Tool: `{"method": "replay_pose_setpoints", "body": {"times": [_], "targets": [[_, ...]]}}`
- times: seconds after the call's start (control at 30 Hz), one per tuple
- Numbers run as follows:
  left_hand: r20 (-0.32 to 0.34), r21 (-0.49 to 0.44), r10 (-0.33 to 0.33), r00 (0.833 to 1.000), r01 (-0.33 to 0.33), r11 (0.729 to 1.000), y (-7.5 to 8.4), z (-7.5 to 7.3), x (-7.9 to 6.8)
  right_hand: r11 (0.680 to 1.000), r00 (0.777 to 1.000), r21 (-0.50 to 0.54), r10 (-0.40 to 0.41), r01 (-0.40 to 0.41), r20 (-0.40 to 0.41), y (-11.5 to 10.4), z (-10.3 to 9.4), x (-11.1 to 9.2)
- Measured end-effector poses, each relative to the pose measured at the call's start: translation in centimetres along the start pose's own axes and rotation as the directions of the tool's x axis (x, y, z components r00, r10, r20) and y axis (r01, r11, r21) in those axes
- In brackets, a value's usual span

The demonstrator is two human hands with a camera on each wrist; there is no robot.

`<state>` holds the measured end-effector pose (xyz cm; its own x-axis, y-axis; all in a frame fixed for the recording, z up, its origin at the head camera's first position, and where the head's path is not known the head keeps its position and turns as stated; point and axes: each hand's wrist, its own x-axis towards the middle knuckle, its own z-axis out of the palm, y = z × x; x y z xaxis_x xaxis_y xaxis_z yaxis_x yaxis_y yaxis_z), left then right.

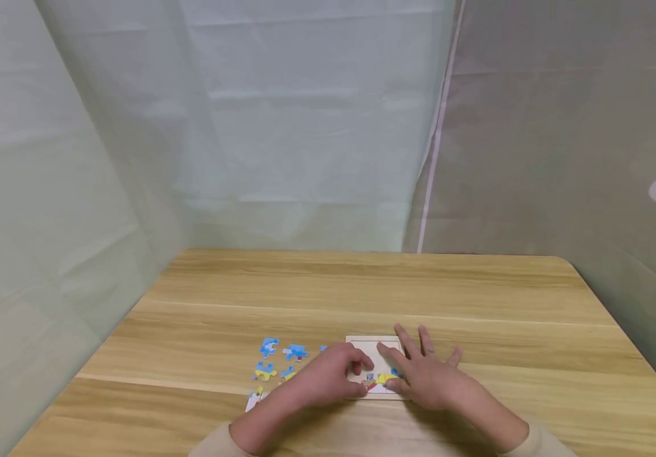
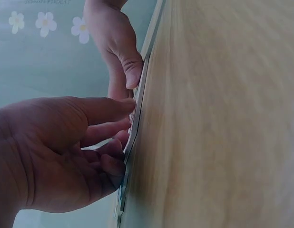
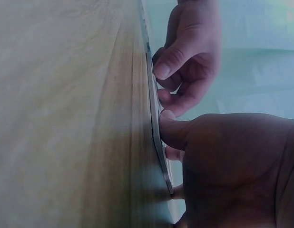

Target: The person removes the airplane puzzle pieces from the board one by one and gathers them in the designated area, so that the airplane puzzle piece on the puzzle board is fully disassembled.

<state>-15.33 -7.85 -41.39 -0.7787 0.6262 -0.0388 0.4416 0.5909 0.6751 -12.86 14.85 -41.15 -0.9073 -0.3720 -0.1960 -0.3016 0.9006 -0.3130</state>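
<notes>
A small light wooden puzzle tray [image 1: 364, 346] lies flat on the table, with several joined jigsaw pieces [image 1: 384, 379] in yellow, blue, red and white along its near side. My left hand [image 1: 334, 374] comes over the tray's left edge; its thumb and bent index finger stand apart at the left end of these pieces, and no lifted piece shows between them. From the right, my right hand [image 1: 431, 379] lies with fingers spread, its thumb touching the near right part of the tray. In the right wrist view the right thumb [image 3: 173, 130] rests against the tray. Both hands cover parts of it.
Loose jigsaw pieces lie left of the tray: a blue piece [image 1: 269, 346], another blue one [image 1: 295, 352], a yellow and blue one [image 1: 265, 371] and a mostly white one [image 1: 254, 400]. My left forearm partly covers some. Hanging cloth [image 1: 316, 127] stands behind the wooden table [image 1: 305, 279].
</notes>
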Motion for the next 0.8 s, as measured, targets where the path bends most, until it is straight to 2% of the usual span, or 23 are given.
{"method": "replay_pose_setpoints", "body": {"times": [0.67, 0.8], "targets": [[-0.024, 0.034, -0.033, 0.999, 0.034, 0.999, 0.47, 0.22, -0.02, 0.999, 0.999, -0.007, -0.033, 0.033, 0.022, 0.13, -0.19, -0.13], [-0.04, 0.011, -0.051, 0.998, 0.052, 0.999, 0.56, 0.33, 0.0, 1.0, 1.0, -0.005, -0.027, 0.027, 0.015, 0.04, -0.18, -0.16]]}}
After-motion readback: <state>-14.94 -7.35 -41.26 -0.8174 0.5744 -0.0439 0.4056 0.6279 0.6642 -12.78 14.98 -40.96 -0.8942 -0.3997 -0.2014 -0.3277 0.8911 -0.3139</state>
